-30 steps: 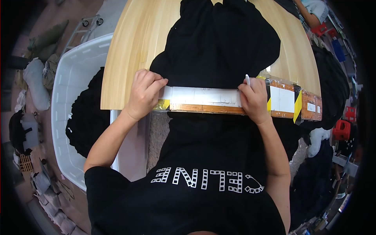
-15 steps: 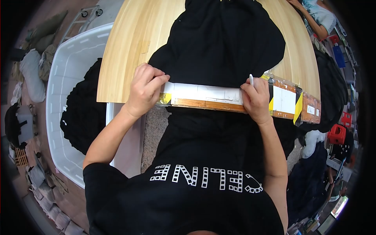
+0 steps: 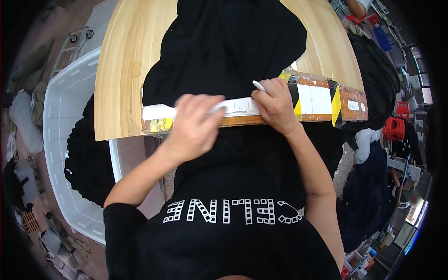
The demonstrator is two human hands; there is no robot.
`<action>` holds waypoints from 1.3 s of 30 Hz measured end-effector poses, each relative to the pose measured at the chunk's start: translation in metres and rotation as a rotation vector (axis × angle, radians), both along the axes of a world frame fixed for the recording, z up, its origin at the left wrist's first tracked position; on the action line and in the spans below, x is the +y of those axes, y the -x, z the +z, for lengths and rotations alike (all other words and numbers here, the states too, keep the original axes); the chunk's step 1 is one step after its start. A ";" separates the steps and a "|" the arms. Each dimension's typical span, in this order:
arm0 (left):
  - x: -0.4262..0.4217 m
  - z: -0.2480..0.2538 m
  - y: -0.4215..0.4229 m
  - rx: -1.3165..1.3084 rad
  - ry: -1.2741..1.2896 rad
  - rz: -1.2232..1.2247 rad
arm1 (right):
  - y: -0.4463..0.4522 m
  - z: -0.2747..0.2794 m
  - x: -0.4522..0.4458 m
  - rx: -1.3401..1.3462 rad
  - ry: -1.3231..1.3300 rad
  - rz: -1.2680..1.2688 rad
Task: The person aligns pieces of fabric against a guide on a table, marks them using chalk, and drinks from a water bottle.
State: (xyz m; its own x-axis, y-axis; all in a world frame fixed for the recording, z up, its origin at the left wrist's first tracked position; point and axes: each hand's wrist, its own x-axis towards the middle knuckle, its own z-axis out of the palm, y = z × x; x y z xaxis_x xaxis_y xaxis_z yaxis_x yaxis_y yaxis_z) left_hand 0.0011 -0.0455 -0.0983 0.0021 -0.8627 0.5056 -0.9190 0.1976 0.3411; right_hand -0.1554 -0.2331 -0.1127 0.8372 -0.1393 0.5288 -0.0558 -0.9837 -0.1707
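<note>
Black fabric lies over the wooden table, its near edge along a white paper strip at the table's front. My left hand is over the strip, smeared by motion; a blurred white spot shows by its fingers, and I cannot make out what it is. My right hand rests at the fabric's near edge, fingers closed round a white pen-like tool whose end sticks up past the thumb.
The wooden table has yellow-black tape on its front edge. At left stands a white bin with black cloth inside. Red stools and dark cloth are at right. Part of another person's arm shows at top right.
My left hand has left the fabric's left corner and moved right, toward my right hand. My right hand still holds the white tool. The whole view has shifted and tilted.
</note>
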 end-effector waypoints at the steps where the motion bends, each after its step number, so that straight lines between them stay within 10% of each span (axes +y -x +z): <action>1: -0.013 -0.004 0.013 0.032 -0.010 -0.026 | 0.000 0.000 -0.001 0.013 0.010 0.001; 13: -0.029 -0.015 0.051 -0.031 -0.199 0.051 | -0.001 0.035 0.023 0.060 -0.261 -0.076; 15: -0.026 -0.018 0.053 -0.029 -0.245 0.059 | -0.010 0.051 0.044 -0.045 -1.006 -0.038; 32: -0.025 -0.026 0.055 -0.022 -0.187 0.128 | -0.041 0.035 0.030 0.132 -1.043 -0.213; 39: -0.024 -0.030 0.052 0.107 -0.117 0.062 | -0.076 0.029 0.045 0.262 -0.996 0.165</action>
